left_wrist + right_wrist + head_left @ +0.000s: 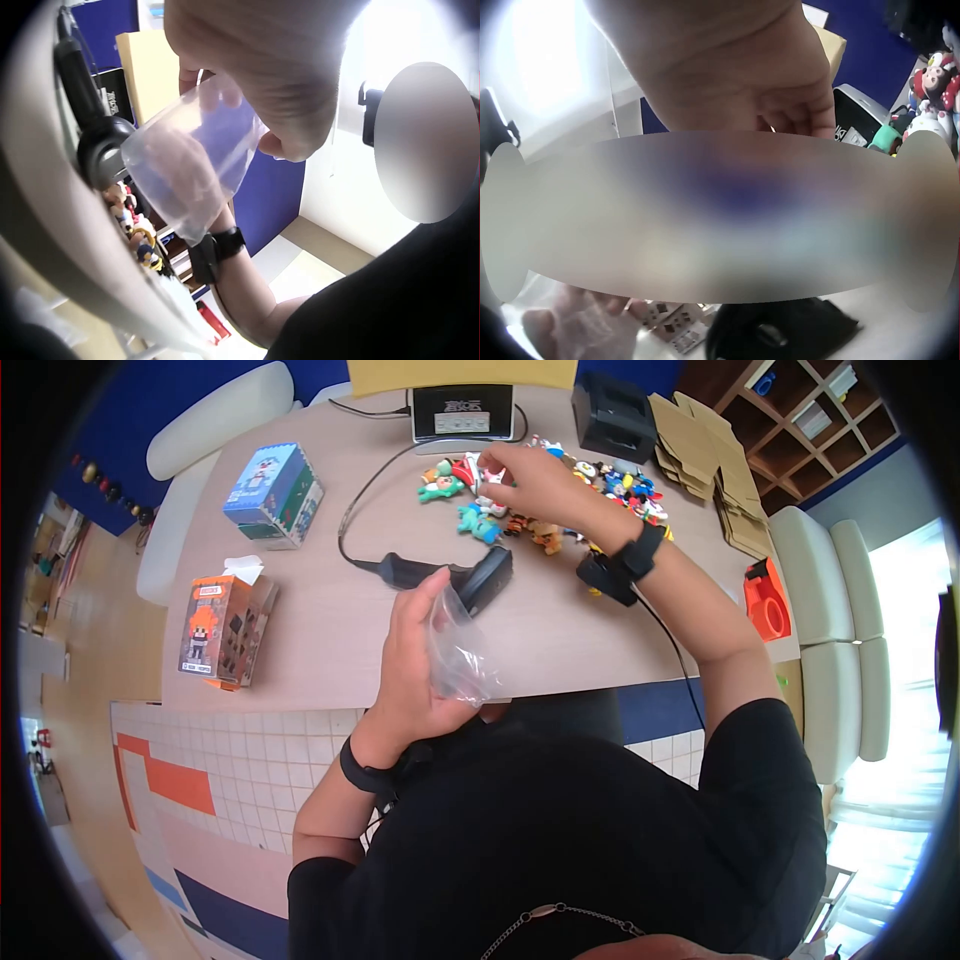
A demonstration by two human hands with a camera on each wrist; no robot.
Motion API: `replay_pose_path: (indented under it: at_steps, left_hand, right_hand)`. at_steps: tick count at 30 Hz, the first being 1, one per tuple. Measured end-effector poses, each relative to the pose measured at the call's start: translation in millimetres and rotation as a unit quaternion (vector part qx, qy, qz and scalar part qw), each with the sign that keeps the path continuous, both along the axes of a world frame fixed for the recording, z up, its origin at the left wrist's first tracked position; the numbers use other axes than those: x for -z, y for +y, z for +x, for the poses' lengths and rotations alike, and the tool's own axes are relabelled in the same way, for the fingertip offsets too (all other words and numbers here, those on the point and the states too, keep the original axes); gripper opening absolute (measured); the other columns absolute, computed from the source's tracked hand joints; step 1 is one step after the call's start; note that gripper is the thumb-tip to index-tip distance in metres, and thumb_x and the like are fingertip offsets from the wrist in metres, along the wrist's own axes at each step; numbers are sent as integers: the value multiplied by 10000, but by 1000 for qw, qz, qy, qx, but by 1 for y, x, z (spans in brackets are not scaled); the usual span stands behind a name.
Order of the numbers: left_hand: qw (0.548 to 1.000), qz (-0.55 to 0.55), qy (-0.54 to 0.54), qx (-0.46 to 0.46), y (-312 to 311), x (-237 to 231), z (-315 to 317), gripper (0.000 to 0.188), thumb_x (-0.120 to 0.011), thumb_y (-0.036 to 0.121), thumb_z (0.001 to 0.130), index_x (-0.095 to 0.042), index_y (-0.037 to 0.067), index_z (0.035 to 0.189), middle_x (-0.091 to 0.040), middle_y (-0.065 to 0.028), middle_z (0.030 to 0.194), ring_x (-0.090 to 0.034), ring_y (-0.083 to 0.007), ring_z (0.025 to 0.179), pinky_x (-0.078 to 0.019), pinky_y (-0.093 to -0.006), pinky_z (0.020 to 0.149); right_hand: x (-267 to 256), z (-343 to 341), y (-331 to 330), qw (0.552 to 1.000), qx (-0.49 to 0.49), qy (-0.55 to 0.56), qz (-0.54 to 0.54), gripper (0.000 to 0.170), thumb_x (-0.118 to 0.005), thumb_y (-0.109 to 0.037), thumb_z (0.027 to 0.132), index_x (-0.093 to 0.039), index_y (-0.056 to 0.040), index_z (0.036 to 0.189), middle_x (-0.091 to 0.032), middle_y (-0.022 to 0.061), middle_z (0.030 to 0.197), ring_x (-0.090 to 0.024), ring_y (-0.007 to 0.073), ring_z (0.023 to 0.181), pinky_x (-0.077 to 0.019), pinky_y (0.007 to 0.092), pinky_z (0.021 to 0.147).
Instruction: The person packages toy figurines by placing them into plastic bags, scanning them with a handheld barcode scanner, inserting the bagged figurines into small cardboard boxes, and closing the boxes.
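My left hand [408, 650] holds a clear plastic bag [462, 655] upright near the table's front edge. In the left wrist view the bag [225, 142] hangs from the fingers and shows no contents. My right hand [535, 480] reaches over the left end of a group of small toy figures [610, 480], fingers bent downward. At its fingertips is a red and white figure [466, 468]; I cannot tell whether the fingers grip it. A green figure [440, 484] and a teal figure [478, 523] lie close by. Blur hides the fingertips in the right wrist view.
A black handheld scanner [425, 572] lies by the bag, its cable running to a screen device [462, 420] at the back. Two toy boxes, blue [262, 490] and orange [215, 628], stand left. A black machine [613, 418], flattened cardboard [705, 450] and an orange-red object [767, 600] are right.
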State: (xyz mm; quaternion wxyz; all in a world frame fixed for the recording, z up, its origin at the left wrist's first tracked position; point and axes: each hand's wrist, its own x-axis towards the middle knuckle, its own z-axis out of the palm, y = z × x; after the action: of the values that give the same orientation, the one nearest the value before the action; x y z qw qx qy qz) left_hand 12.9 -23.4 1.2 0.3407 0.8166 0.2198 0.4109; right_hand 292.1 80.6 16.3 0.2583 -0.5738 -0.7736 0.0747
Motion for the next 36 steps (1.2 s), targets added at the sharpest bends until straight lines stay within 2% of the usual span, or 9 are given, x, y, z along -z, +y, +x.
replay_pose_path:
  at_steps: [3, 9, 11, 16, 18, 19, 27, 32, 36]
  left_hand:
    - [999, -36, -8, 13, 6, -5, -6, 973, -784, 141, 637, -319, -16, 1477, -445, -138, 1290, -488, -260, 1123, -407, -408, 1015]
    - [998, -59, 3, -32, 15, -4, -16, 1014, -833, 152, 621, -307, -7, 1473, -426, -149, 1345, -468, -272, 1188, -395, -403, 1029]
    - [998, -36, 15, -54, 20, -6, -17, 952, -838, 158, 633, -336, -13, 1423, -458, -175, 1283, -502, -307, 1145, -420, -403, 995]
    - [990, -86, 51, -100, 31, -2, -14, 800, -828, 125, 678, -382, 7, 1332, -497, -146, 1184, -513, -268, 1112, -436, -384, 967]
    - [991, -51, 45, -113, 39, 3, -12, 738, -829, 127, 691, -392, 20, 1276, -509, -138, 1108, -536, -265, 1062, -452, -370, 930]
    - [990, -55, 50, -117, 40, 4, -12, 738, -829, 127, 691, -392, 20, 1276, -509, -138, 1108, -536, -265, 1062, -452, -370, 930]
    - [990, -50, -9, -131, 43, 2, 3, 770, -825, 194, 656, -386, -24, 1250, -542, -209, 1106, -571, -387, 1003, -469, -451, 862]
    - [986, -20, -38, -158, 44, 5, 6, 748, -839, 220, 710, -347, -7, 1225, -521, -191, 1036, -574, -347, 930, -476, -434, 787]
    - [979, -96, -116, -137, 42, 0, 12, 786, -844, 189, 733, -287, 16, 1260, -495, -160, 996, -554, -257, 892, -469, -386, 758]
  right_hand:
    - [14, -7, 36, 996, 18, -89, -18, 478, -764, -281, 823, -611, -25, 1197, -680, 220, 1065, -667, 364, 951, -528, 432, 839]
    - [25, -17, 58, 983, 29, -164, -76, 533, -765, -228, 794, -553, -63, 1255, -680, 221, 1047, -657, 387, 978, -518, 451, 862]
    - [23, -17, 57, 995, 36, -73, -61, 466, -751, -205, 790, -563, -67, 1194, -686, 215, 1015, -655, 410, 955, -522, 451, 844]
    - [-21, -32, 14, 991, 26, 95, -92, 356, -728, -124, 856, -535, -38, 1142, -694, 108, 961, -685, 178, 886, -533, 306, 761]
    - [-33, -48, -16, 913, -58, 389, -104, 400, -768, -102, 847, -515, -19, 1145, -681, 94, 955, -693, 145, 879, -549, 261, 734]
    - [-50, -60, -36, 898, -63, 415, -131, 362, -752, -69, 878, -503, -14, 1134, -670, 87, 980, -698, 158, 910, -556, 250, 768]
    - [-44, -110, -101, 965, -74, 250, 26, 282, -804, -180, 821, -637, -55, 1011, -640, 34, 933, -629, 141, 811, -492, 269, 749]
    - [-32, -111, -109, 975, -121, 174, 73, 417, -805, -273, 810, -672, -102, 1166, -516, 191, 1414, -506, 346, 1208, -425, 435, 1017]
    - [-32, -124, -122, 956, -100, 275, -25, 460, -786, -218, 836, -619, -96, 1247, -521, 163, 1386, -550, 287, 1170, -440, 397, 1014]
